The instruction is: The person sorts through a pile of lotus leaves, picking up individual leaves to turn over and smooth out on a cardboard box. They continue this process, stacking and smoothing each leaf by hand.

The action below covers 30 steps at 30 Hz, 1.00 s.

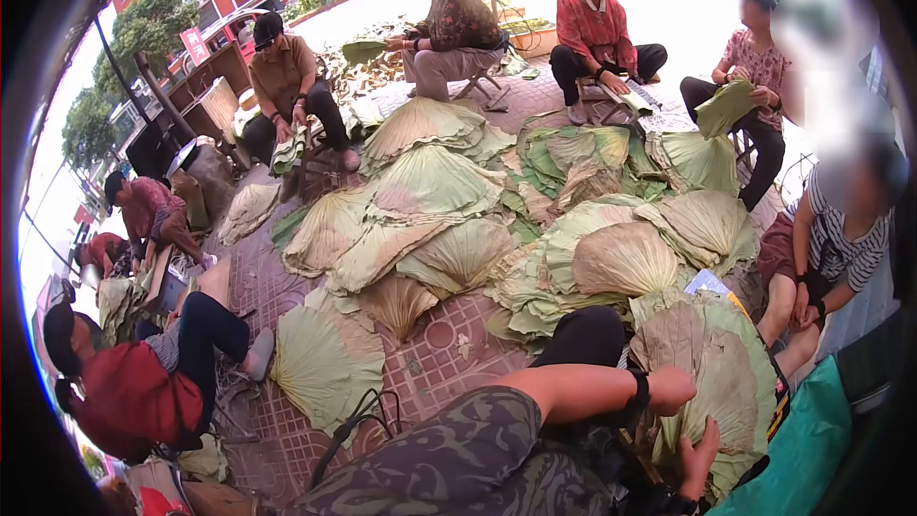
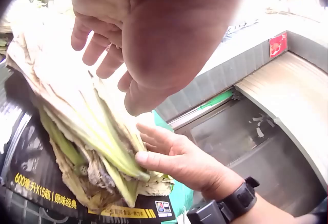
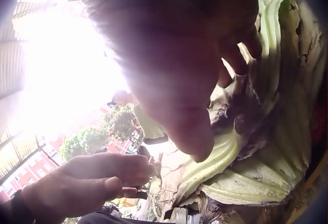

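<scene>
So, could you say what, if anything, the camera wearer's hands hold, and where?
Nothing appears held: the left hand is open, and the right hand rests against the leaves.

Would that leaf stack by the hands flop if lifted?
The leaf stack would probably sag at its broad, thin edges, though its pale ribs may be stiffer. Brown, wrinkled patches look dry and might crack.
</scene>
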Motion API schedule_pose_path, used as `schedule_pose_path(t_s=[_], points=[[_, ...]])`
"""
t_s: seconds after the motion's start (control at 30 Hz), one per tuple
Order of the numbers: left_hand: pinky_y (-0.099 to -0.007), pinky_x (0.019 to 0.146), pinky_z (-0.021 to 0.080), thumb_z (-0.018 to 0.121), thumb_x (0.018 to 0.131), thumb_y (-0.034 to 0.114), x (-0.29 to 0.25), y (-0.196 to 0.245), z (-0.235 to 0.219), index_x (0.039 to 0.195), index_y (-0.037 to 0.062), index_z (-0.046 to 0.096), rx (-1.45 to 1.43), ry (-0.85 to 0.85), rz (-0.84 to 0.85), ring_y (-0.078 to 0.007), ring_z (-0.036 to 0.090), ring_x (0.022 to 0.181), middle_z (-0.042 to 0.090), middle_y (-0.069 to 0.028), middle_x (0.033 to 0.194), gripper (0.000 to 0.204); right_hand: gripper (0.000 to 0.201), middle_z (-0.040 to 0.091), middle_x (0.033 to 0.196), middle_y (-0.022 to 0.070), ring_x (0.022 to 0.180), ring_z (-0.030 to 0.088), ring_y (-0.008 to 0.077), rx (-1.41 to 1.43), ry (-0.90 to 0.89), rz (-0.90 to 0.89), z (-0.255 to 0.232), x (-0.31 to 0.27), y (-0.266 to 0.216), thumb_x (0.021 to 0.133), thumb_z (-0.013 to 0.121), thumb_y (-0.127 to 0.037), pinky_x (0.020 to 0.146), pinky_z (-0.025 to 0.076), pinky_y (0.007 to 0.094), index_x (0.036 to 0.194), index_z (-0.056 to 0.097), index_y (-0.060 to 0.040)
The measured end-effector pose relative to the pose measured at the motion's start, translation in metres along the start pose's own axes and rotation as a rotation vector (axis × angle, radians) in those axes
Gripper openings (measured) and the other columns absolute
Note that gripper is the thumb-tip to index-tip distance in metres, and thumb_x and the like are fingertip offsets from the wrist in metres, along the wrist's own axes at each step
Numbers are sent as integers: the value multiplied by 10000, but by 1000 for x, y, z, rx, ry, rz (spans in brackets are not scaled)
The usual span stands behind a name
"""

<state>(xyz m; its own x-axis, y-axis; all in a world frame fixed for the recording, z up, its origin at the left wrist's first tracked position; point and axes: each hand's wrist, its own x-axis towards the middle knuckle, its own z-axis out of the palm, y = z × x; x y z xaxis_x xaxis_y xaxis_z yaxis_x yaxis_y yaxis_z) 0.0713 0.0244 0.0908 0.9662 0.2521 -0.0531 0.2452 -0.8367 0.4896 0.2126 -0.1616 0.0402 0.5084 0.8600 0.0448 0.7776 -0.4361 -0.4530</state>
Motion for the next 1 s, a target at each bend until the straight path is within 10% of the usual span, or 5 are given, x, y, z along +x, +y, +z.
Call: schedule_pose_path(t_s=[0.27, 0.47, 0.7, 1.0], points=[[-385, 645, 487, 607, 591, 149, 31, 18, -69, 694, 79, 677, 185, 48, 132, -296, 620, 736, 638, -126, 721, 143, 413, 581, 1042, 180, 914, 571, 252, 426, -5, -63, -39, 11, -77, 737, 568, -43, 812, 445, 348, 1134, 508, 54], [-392, 738, 414, 570, 652, 140, 47, 58, -154, 814, 91, 686, 273, 14, 235, -250, 596, 877, 628, -86, 865, 205, 384, 574, 941, 191, 871, 570, 328, 381, -188, -274, -58, 8, -145, 716, 604, -94, 778, 445, 382, 1069, 529, 37], [-415, 707, 407, 568, 691, 182, 137, 72, -142, 857, 71, 667, 279, -48, 319, -230, 590, 861, 628, -86, 874, 223, 296, 590, 886, 196, 825, 587, 318, 623, -307, -444, -78, 21, -214, 712, 598, -69, 729, 458, 344, 996, 572, 9], [-415, 701, 416, 568, 698, 189, 73, 178, -118, 865, 75, 665, 327, -191, 599, -235, 593, 859, 630, -86, 881, 225, 322, 602, 972, 122, 908, 563, 288, 689, -151, -708, -79, 21, -235, 725, 601, -82, 792, 423, 353, 1038, 564, -14]])
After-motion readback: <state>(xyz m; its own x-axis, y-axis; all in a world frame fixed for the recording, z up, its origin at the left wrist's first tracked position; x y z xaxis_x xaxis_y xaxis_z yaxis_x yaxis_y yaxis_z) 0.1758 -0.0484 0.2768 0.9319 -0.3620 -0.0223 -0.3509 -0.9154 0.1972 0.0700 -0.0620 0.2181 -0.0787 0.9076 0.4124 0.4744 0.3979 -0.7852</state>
